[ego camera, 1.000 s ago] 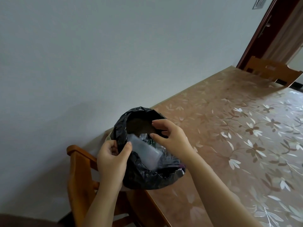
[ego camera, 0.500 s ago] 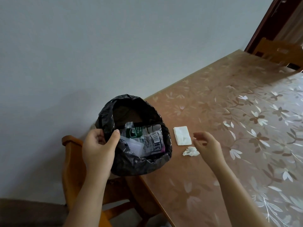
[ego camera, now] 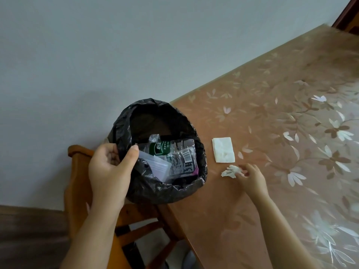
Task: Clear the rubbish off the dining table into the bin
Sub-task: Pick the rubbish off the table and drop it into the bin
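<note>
A bin lined with a black bag point(ego camera: 174, 189) is held at the table's left corner, over a wooden chair. My left hand point(ego camera: 110, 169) grips its near rim, thumb inside. Inside lie a crushed plastic bottle with a green label point(ego camera: 161, 148) and clear wrappers with a barcode point(ego camera: 182, 162). On the table right of the bin lie a folded white tissue point(ego camera: 223, 149) and a small crumpled white tissue point(ego camera: 230, 170). My right hand point(ego camera: 252, 176) is on the table with its fingertips pinching the crumpled tissue's right side.
The table point(ego camera: 272, 113) has a brown cloth with white flowers and runs along a pale wall. A wooden chair point(ego camera: 77, 162) stands under the bin at the table's end. A dark door frame point(ego camera: 347, 12) shows at the top right.
My right hand left the bin's mouth, moved right and came down onto the crumpled tissue. The two tissues came into view. My left hand kept its grip on the bin rim.
</note>
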{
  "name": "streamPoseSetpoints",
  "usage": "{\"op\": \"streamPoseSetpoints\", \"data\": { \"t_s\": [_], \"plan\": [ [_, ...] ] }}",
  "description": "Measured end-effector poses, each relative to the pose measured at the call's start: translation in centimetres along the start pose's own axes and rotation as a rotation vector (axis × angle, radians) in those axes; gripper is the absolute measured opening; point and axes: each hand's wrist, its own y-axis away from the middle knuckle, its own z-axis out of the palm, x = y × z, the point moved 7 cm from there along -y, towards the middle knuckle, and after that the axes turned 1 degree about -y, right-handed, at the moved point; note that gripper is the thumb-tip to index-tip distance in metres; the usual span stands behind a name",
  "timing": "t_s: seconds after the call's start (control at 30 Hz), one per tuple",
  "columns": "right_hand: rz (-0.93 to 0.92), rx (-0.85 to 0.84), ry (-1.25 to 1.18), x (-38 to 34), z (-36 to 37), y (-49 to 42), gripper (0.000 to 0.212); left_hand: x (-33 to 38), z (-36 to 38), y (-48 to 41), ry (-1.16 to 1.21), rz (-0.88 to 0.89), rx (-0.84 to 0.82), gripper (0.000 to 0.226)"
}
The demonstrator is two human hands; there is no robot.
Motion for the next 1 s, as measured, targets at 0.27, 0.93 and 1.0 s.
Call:
{"op": "streamPoseSetpoints", "data": {
  "t_s": [0.27,0.93,1.0],
  "plan": [
    [0.06,-0.006,-0.038,1.2,0.9,0.5,0.005,-0.5,0.3,-0.1,-0.005,0.012,-0.015,0.013],
    [-0.308,0.235,-0.477,-17.3,-8.6,5.7,0.024,-0.1,1.1,0.3,0.022,-0.007,-0.091,0.016],
    [-0.348,0.176,-0.485,-19.3,-7.9,6.1,0.02,0.0,1.1,0.3,0.014,0.003,-0.094,0.016]
  ]
}}
